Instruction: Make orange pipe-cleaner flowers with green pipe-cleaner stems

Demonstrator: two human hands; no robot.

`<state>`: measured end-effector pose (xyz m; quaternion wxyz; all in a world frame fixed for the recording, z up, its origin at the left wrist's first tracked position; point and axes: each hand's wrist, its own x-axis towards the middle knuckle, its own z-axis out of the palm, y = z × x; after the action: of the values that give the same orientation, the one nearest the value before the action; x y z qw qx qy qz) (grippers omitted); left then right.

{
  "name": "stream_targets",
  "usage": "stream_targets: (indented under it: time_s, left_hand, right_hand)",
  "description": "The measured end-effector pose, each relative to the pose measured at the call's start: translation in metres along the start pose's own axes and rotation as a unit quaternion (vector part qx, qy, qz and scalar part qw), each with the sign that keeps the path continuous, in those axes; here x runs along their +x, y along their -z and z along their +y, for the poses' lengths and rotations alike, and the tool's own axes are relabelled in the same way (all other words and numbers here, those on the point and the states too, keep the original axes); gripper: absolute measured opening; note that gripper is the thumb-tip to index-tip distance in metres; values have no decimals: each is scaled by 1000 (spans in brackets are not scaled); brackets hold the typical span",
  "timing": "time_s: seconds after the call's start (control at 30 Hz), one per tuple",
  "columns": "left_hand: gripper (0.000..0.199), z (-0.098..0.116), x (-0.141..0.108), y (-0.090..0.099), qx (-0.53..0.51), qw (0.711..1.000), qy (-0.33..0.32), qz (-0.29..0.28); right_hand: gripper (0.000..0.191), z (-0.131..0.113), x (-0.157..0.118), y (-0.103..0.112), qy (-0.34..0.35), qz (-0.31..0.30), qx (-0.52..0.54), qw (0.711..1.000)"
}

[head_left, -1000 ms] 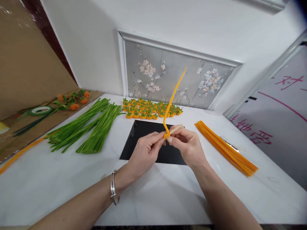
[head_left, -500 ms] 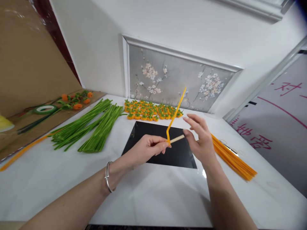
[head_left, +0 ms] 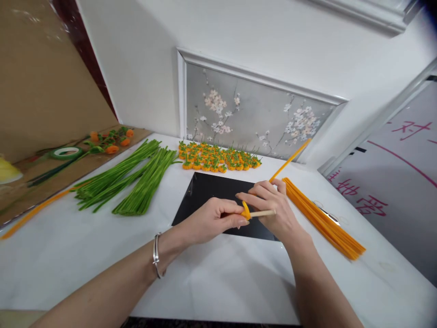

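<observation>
Pinched in my left hand [head_left: 218, 215] is a thin pale wooden stick [head_left: 263, 213] that points right, with the bent end of an orange pipe cleaner [head_left: 290, 160] looped around it at my fingertips. My right hand [head_left: 273, 200] is closed on the pipe cleaner, whose free end sticks out up and to the right past my fingers. Both hands are over a black rectangular mat [head_left: 205, 187]. Part of the pipe cleaner is hidden behind my right fingers.
Rows of small orange pieces with green tops [head_left: 218, 157] stand behind the mat. Green pipe cleaners [head_left: 146, 182] lie left, an orange bundle [head_left: 324, 218] right. Green tape [head_left: 66, 152] and orange flowers [head_left: 112, 149] are on cardboard at the far left.
My right hand has moved in toward the stick and closed on the pipe cleaner. The pipe cleaner's free end has swung to the right and now curls around the stick.
</observation>
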<state>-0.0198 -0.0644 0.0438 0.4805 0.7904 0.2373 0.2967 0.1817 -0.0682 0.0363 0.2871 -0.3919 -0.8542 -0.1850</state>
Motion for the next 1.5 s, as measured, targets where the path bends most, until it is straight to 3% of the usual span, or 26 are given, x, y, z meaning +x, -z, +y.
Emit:
stream_targets:
  time_s: [0.2,0.37,0.5,0.63,0.77,0.93,1.23,1.37,1.5]
  left_hand:
    - [25,-1,-1,2,105,987,-31,120]
    - [17,-2,-2,4,121,977,-39,171]
    - [33,-2,-3,2,133,975,-31,173]
    - [28,-4,-3,0,148,975,-94,138]
    - [25,-8,-3,1,149,969,-123,156]
    - [24,-9,-2,3,115,968,-88,207]
    - [18,-14,0,4,21,976,-9,215]
    - [16,-17,1,4,43,974,11,220]
    - [16,-18,0,5,111,967,-8,228]
  right_hand:
    - [24,-2,-1,2,-8,-37,-39,999]
    - [30,-2,-4,-2,1,-33,-53,998]
    - [35,-5,-5,-2,-15,-62,-62,996]
    - [34,-10,-3,1,-17,-51,-88,995]
    - [26,-12,-2,6,-27,-65,-89,993]
    - [20,-13,-3,11,-37,-59,-67,995]
    - [23,-16,-5,17,-50,-95,3,994]
    - [23,-23,-3,22,-44,-105,31,993]
    - [24,-29,-2,27,-31,-74,39,996]
